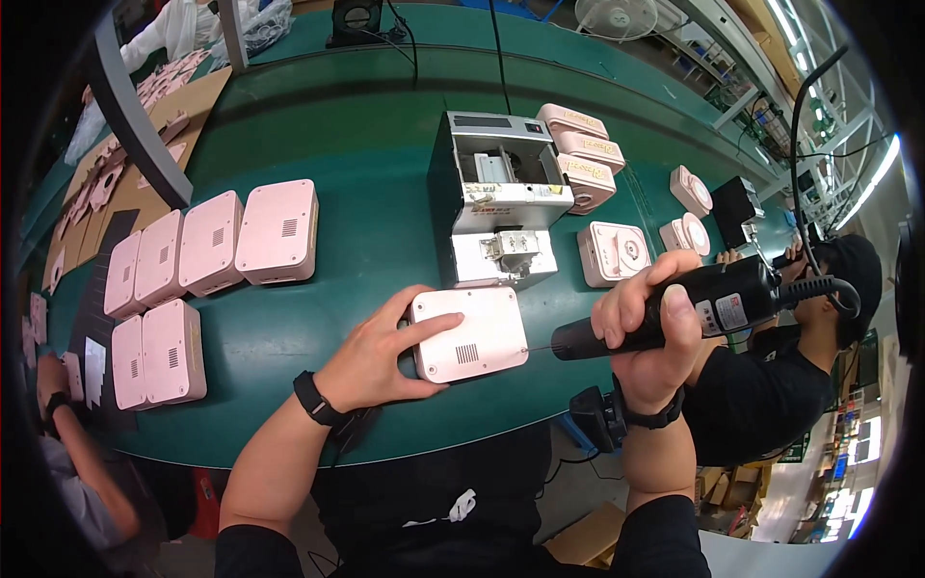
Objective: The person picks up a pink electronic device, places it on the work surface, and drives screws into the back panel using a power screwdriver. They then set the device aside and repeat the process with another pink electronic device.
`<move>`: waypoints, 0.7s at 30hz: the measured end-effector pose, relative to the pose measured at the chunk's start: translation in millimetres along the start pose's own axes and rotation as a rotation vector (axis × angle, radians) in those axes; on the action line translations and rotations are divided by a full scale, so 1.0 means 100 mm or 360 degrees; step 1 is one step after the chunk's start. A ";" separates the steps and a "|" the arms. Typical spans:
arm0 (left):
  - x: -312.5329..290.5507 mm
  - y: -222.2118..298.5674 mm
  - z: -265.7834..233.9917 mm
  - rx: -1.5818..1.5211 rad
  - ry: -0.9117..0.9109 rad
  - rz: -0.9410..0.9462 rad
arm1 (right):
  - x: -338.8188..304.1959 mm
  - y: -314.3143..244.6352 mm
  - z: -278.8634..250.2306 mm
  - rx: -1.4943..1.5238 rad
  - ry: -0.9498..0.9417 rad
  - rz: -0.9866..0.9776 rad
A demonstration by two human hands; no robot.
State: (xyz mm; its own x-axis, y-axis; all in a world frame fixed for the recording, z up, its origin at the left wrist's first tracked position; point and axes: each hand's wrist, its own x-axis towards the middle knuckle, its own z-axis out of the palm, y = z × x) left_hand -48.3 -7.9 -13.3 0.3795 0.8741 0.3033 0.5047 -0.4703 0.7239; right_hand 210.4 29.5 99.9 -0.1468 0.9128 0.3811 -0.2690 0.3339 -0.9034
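Note:
My left hand (371, 352) grips a pale pink plastic box (491, 323) lying flat on the green bench. Its thumb presses the near edge, and the index finger stretches over the top. Screw holes sit in the box's corners, and a small slotted vent shows on its face. My right hand (655, 323) is wrapped round a black electric screwdriver (723, 308) held nearly level. The thin bit points left, with its tip at the box's right corner hole; whether it sits in a screw I cannot tell. Just beyond the box stands a grey and black screw feeder machine (506, 197).
Several similar pink boxes (277, 231) stand in rows at left. More pink units (612, 252) sit right of the machine. A grey post (140, 111) rises at far left beside cardboard (130, 159) with pink parts. A co-worker (800, 376) sits close at right; another person's arm (82, 453) is at left.

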 end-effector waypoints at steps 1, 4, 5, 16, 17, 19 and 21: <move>0.00 0.00 0.00 0.0006 0.0000 -0.0006 | -0.01 0.03 -0.01 0.0010 0.0001 0.0006; 0.01 0.00 0.01 0.0003 0.0001 -0.0012 | -0.06 0.14 -0.06 -0.0003 -0.0002 -0.0028; 0.02 0.00 0.02 0.0001 0.0009 -0.0011 | -0.07 0.16 -0.06 -0.0011 -0.0005 -0.0046; 0.01 -0.02 0.01 -0.0002 0.0017 0.0007 | -0.07 0.19 -0.05 0.0019 -0.0123 -0.0046; 0.01 -0.02 0.01 -0.0010 0.0016 0.0010 | -0.07 0.18 -0.05 0.0031 -0.0149 -0.0034; 0.00 -0.01 0.01 -0.0013 0.0018 0.0018 | -0.05 0.17 -0.04 0.0010 -0.0159 -0.0035; -0.01 -0.01 0.01 -0.0015 0.0019 0.0016 | -0.02 0.16 -0.03 -0.0030 -0.0169 -0.0015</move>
State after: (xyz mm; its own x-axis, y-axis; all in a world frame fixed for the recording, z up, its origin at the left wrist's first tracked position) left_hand -48.6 -8.4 -14.9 0.3750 0.8709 0.3178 0.4938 -0.4777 0.7266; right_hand 209.1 33.6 83.7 -0.2449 0.8798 0.4073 -0.2528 0.3476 -0.9029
